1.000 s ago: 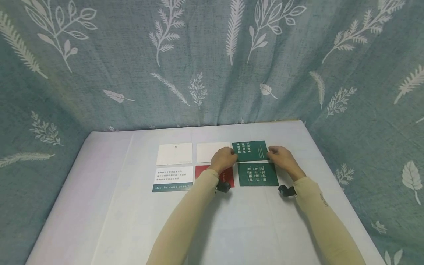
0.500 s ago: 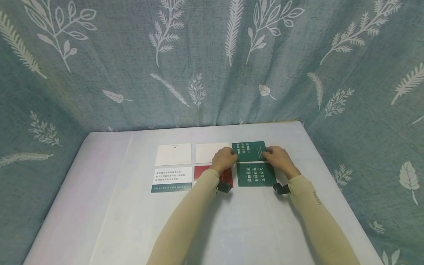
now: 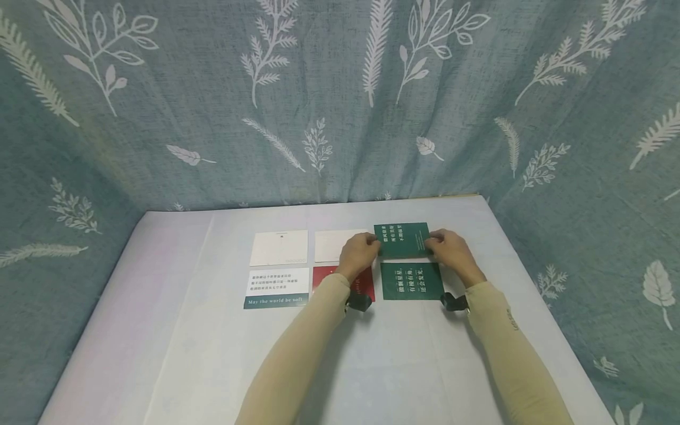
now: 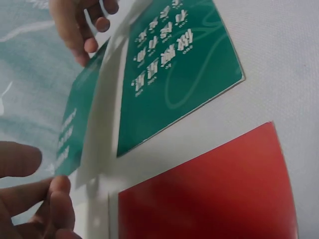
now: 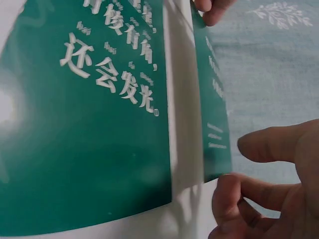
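Observation:
In the head view, a green card [image 3: 402, 241] with white lettering is held by its two ends, its near edge a little off the table. My left hand [image 3: 358, 257] pinches the left end, and my right hand [image 3: 454, 257] pinches the right end. Both wrist views show this card tilted up between the fingertips. A second green card [image 3: 411, 282] lies flat just in front of it. Partly hidden under my left arm is a red card [image 3: 366, 284]. Behind my left hand lies a pale card [image 3: 337, 241], partly covered by it.
On the left lies another pale card [image 3: 278, 248], with a white card bearing a green band [image 3: 276, 289] in front of it. A white-covered table [image 3: 212, 366] carries all the cards. Leaf-patterned curtains [image 3: 329, 88] stand around its back and sides.
The right hand has come in from the card's right edge and taken hold of it. The green card has since risen slightly, away from the table. The left hand stays at its left end.

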A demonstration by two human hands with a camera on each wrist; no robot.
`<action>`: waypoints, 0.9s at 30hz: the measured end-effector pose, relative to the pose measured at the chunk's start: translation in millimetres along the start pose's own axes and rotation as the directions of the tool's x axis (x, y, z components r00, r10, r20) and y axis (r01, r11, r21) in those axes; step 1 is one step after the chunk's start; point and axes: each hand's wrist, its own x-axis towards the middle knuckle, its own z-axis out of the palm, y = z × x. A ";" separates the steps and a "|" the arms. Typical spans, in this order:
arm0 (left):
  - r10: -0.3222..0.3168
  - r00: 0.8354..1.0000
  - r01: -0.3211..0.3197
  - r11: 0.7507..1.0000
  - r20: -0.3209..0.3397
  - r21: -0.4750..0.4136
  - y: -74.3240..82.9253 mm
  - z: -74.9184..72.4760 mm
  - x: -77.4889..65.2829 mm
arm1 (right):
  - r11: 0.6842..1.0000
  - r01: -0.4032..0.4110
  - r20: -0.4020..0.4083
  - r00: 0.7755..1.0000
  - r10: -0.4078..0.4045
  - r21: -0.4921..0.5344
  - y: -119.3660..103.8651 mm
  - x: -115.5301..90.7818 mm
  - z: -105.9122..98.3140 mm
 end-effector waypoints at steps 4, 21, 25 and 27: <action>0.024 0.998 -0.027 0.999 -0.059 -0.044 0.0 -3.7 -1.2 | 0.998 0.012 -0.052 0.999 -0.008 0.060 -1.4 -2.9 -5.0; -0.033 0.987 -0.011 0.964 -0.160 -0.264 -5.7 -20.3 -5.0 | 0.970 0.077 -0.140 0.989 -0.046 0.229 -8.6 -13.6 -11.8; -0.036 0.987 -0.010 0.959 -0.156 -0.284 -7.5 -21.4 -5.9 | 0.969 0.085 -0.135 0.989 -0.055 0.233 -6.2 -14.9 -11.0; -0.035 0.989 -0.010 0.955 -0.144 -0.298 -9.0 -21.7 -6.3 | 0.969 0.081 -0.131 0.990 -0.051 0.234 -5.2 -15.8 -9.9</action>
